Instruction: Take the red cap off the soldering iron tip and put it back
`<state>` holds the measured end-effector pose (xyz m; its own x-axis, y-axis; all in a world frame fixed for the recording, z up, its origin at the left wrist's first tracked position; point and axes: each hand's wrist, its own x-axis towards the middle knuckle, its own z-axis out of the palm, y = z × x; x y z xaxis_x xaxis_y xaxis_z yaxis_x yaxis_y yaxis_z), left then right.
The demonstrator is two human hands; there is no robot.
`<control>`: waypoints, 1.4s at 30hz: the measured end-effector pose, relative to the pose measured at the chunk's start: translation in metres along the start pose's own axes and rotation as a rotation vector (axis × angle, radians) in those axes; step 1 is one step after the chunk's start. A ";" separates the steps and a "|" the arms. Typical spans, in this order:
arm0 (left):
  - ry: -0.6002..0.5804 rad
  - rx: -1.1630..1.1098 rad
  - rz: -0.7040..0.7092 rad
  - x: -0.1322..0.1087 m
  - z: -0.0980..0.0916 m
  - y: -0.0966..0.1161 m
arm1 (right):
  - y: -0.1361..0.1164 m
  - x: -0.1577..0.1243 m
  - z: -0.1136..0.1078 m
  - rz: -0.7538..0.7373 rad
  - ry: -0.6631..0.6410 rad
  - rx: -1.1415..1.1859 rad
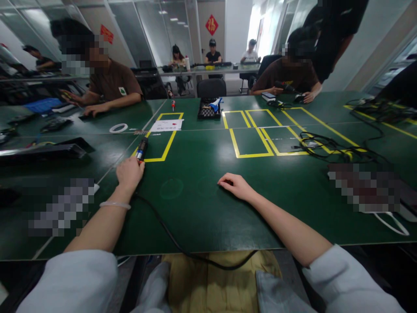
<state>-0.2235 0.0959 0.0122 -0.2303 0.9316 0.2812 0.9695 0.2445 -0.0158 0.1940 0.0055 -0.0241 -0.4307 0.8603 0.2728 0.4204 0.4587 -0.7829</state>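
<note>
**Left hand hides one end of a dark tool**

The left hand (129, 171) is closed on a dark tool (141, 149), its near end and the gripping fingers hidden — the rest juts out beyond the hand. Past it, the print on a paper sheet (167, 125) is too small to read. A black cable (159, 219) emerges by the left wrist. The right hand (237, 186) rests curled, well apart — whether its fingertips meet, I cannot tell.
</note>
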 end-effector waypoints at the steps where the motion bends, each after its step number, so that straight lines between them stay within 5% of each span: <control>1: 0.012 -0.009 -0.012 -0.001 -0.003 0.005 | 0.000 0.000 0.000 0.002 0.000 0.001; 6: -0.035 -0.361 0.069 -0.015 -0.020 0.056 | -0.003 0.000 -0.001 0.013 0.002 0.021; 12: -0.629 -1.089 0.497 -0.076 -0.039 0.151 | -0.002 -0.001 0.002 0.057 0.026 0.143; 17: -0.907 -1.256 0.664 -0.111 -0.038 0.187 | 0.000 0.000 0.005 0.013 -0.002 0.301; 22: -0.910 -1.308 0.633 -0.114 -0.027 0.187 | -0.003 0.000 0.005 0.008 -0.006 0.255; 32: -0.676 -1.258 0.613 -0.118 -0.015 0.185 | 0.000 0.000 0.004 0.051 0.048 0.163; 42: -0.525 -1.147 0.763 -0.129 -0.032 0.187 | 0.003 0.003 0.004 0.124 0.037 0.426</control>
<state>-0.0102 0.0123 0.0038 0.5950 0.7837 0.1781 0.3437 -0.4485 0.8251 0.1907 0.0080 -0.0279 -0.3660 0.9138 0.1763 0.0973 0.2259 -0.9693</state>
